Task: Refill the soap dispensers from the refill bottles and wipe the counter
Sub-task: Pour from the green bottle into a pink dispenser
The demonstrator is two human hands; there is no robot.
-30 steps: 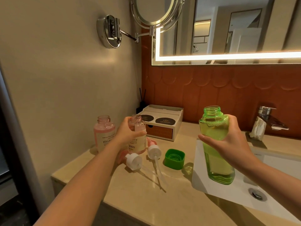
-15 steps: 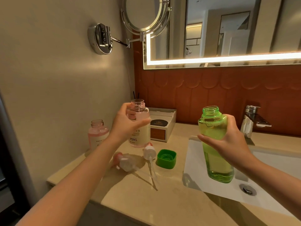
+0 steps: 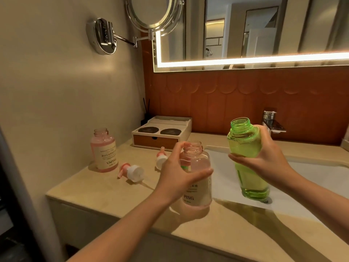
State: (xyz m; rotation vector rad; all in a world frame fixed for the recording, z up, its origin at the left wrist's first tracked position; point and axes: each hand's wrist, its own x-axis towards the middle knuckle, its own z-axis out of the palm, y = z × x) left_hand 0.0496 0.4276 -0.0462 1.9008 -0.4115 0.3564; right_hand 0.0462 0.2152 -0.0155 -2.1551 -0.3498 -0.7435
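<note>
Head view is showing the left hand (image 3: 177, 176) wrapping thumb and fingers round a clear pink plastic dispenser bottle (image 3: 201, 167), uncapped, its cream label reading "PING" past the palm, just left of the white sink basin (image 3: 224, 178). The right hand (image 3: 264, 159) is gripping a translucent green refill bottle (image 3: 251, 180), threaded at its open neck, tilting it over the basin. On the smooth beige counter (image 3: 113, 191) a second pink bottle (image 3: 104, 150), reading "SMOOTH" and "YAPING", is standing near a white-collared pump head (image 3: 132, 172).
</note>
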